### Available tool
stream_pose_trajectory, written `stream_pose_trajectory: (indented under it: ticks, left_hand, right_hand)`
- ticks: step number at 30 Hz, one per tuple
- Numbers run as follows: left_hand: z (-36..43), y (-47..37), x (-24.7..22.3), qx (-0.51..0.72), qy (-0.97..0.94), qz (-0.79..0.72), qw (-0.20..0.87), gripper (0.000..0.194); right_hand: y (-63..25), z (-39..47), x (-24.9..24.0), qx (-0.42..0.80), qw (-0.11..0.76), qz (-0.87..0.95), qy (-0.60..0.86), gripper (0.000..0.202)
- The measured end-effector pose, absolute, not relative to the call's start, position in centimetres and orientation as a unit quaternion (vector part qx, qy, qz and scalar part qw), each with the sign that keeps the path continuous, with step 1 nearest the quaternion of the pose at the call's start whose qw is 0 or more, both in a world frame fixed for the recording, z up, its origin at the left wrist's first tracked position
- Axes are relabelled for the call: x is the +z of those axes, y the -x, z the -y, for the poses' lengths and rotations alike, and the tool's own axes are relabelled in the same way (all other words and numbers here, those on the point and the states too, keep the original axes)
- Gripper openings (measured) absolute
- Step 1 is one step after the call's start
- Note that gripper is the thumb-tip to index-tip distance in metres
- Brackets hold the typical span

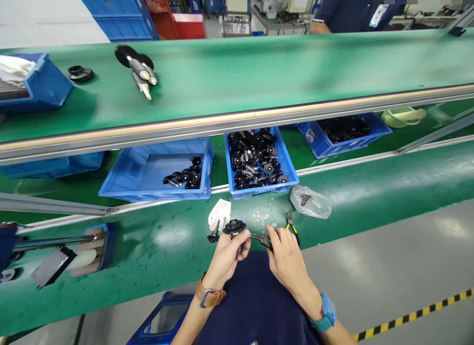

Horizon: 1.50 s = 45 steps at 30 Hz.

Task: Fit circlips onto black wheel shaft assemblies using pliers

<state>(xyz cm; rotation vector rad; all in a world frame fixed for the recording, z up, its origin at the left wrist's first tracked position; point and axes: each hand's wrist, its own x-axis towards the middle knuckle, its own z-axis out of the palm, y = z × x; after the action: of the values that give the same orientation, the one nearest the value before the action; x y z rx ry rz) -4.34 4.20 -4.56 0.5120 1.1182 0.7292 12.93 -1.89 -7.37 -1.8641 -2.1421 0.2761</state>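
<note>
My left hand is closed round a black disc-shaped part with a shaft, its disc facing up. In my right hand are dark-handled pliers, their thin tips pointing left at my left thumb. Something small and pale shows at those tips, too small to make out. Small white rings lie scattered on the green bench just beyond. A white glove rests behind my left hand, beside another black part. Yellow-and-black pliers lie behind my right hand.
Two blue bins with black parts stand behind the bench edge. Right of them lies a clear plastic bag. Overhead runs a green conveyor belt carrying parts. A fixture sits left. A person stands across the belt.
</note>
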Motion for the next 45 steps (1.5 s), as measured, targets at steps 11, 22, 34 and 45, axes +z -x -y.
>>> stream_pose_trajectory:
  ticks: [11, 22, 34, 45]
  left_hand:
    - [-3.7, 5.3, -6.7, 0.363, -0.492, -0.537, 0.581, 0.02]
    - [-3.2, 5.8, -8.6, 0.372, -0.592, -0.486, 0.525, 0.017]
    - [-3.8, 5.6, -6.7, 0.351, -0.598, -0.408, 0.594, 0.008]
    - [-3.7, 5.8, -6.4, 0.331, -0.612, -0.417, 0.585, 0.012]
  right_hand:
    - [-14.8, 1.7, -5.8, 0.153, 0.219, 0.728, 0.631, 0.024]
    - [-14.0, 2.1, -2.4, 0.156, 0.162, 0.763, 0.606, 0.031]
    - [-13.9, 1.4, -1.0, 0.111, 0.126, 0.793, 0.586, 0.017]
    - [-13.9, 1.6, -0.7, 0.102, 0.097, 0.795, 0.59, 0.015]
